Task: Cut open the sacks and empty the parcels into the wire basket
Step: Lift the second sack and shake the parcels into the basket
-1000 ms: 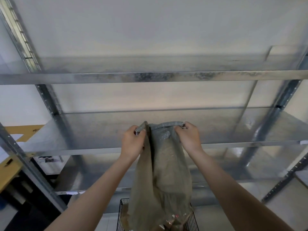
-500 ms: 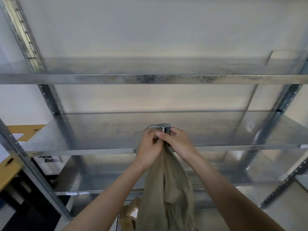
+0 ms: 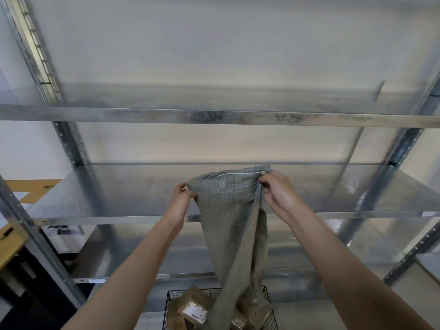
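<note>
Sack (image 3: 232, 225) hangs mid-frame, top edge held up w/ both hands: left hand (image 3: 182, 198) pinches left corner, right hand (image 3: 277, 190) grips right corner; bottom end drapes into basket (image 3: 271, 315) on parcels (image 3: 194, 308), bottom center

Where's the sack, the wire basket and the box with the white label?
sack (image 3: 228, 210), head view, middle of the hanging woven cloth.
wire basket (image 3: 176, 291), head view, its back rim at the left.
labelled box (image 3: 195, 300), head view, its brown top face.

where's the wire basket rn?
Head view, bottom centre: the wire basket sits in front of the shelves, parcels inside, with the lower end of the sack hanging into it.
</note>
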